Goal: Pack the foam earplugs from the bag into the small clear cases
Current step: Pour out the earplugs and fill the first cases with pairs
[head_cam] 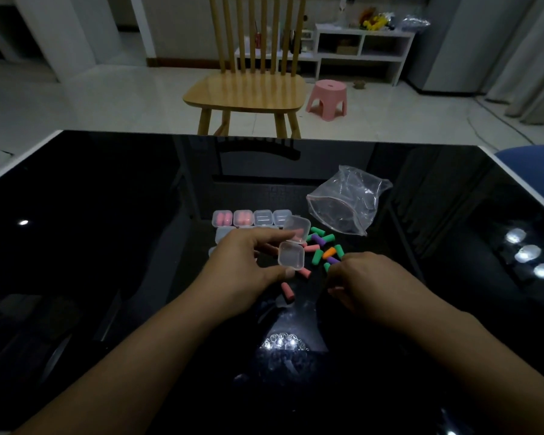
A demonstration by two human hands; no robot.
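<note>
so the left hand (248, 262) has an open clear case (291, 257) pinched between thumb and fingertips, hinged lid flipped up behind it with what looks like a pink plug sitting against the lid. Using that case as the landmark: the loose pile of earplugs (322, 246) (green, purple, orange, pink) is just right of it on the black glass table (107, 246), and two more pink earplugs (288, 291) lie just below it, toward the person. The right hand (368, 284) is right of the case and a bit nearer, fingers curled in at the edge of the pile, touching a purple plug, but I can't tell if it's actually got hold of one. Behind the case there's a row of closed cases (252, 218), two with pink plugs inside, two looking clear. The clear zip bag (347, 200) is up and to the right of the case, lying crumpled past the pile. Wooden chair (248, 89) and a pink stool (327, 100) are way beyond the table's far edge
</note>
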